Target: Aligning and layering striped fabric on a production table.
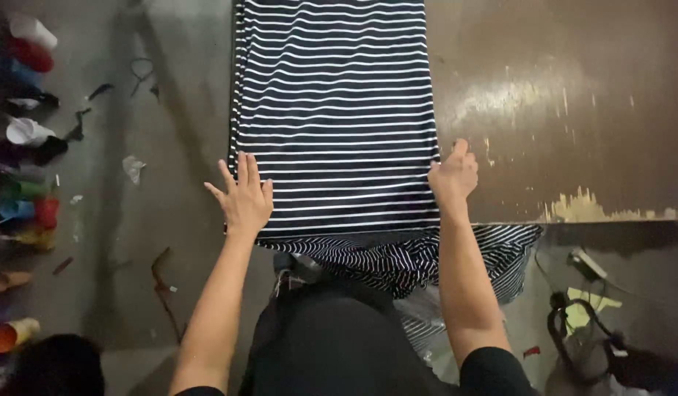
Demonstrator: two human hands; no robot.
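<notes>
Both palms down: I spread left hand [245, 198] flat on cloth [335, 110]; right hand [452, 176] curls on its 3 o'clock edge, pressing evenly

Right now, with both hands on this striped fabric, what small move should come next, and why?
Probably smooth outward: the left hand lies flat on the striped fabric near its left edge, the right hand grips the right edge, and loose cloth hangs bunched over the table front.

Fabric [335, 110] lies on table [574, 147]; cones [27, 132] left.
</notes>
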